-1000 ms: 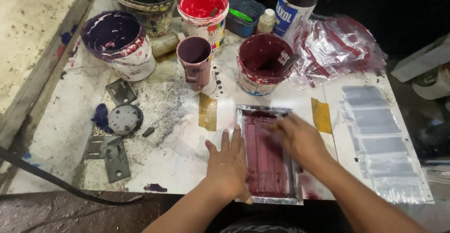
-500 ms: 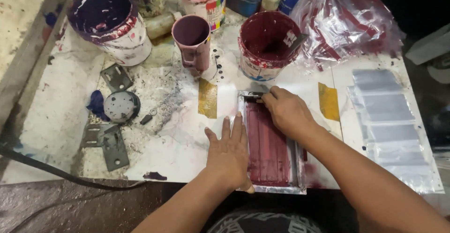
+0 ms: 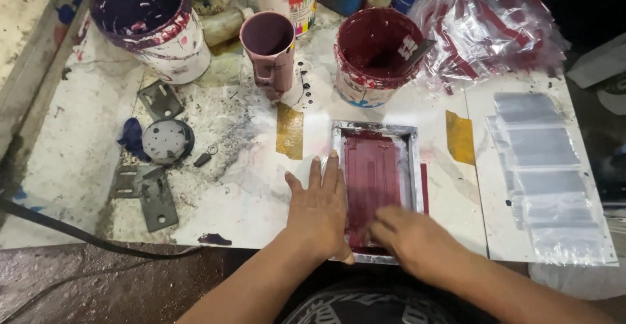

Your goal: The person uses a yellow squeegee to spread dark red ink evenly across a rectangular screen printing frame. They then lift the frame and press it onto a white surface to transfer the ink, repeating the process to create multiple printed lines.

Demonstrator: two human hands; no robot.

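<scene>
The right hand (image 3: pixel 407 236) has slid back from the far end of the screen frame (image 3: pixel 375 135) to its near end — clenched on something hidden. The left hand (image 3: pixel 319 210) stays flat, released, pressing the frame's left edge at the table (image 3: pixel 78 167)'s near edge.

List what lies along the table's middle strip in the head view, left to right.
Round grey disc → yellow tape patch → left hand → framed screen with maroon ink → second yellow patch → row of clear plastic sleeves.

1. Purple-stained paint bucket (image 3: pixel 153 24) – far left.
2. Pink mug (image 3: pixel 268 47), just beside maroon paint bucket (image 3: pixel 375 53).
3. Clear plastic sleeves (image 3: pixel 544 174) – stacked, right.
4. Metal brackets (image 3: pixel 147 190), near left.
</scene>
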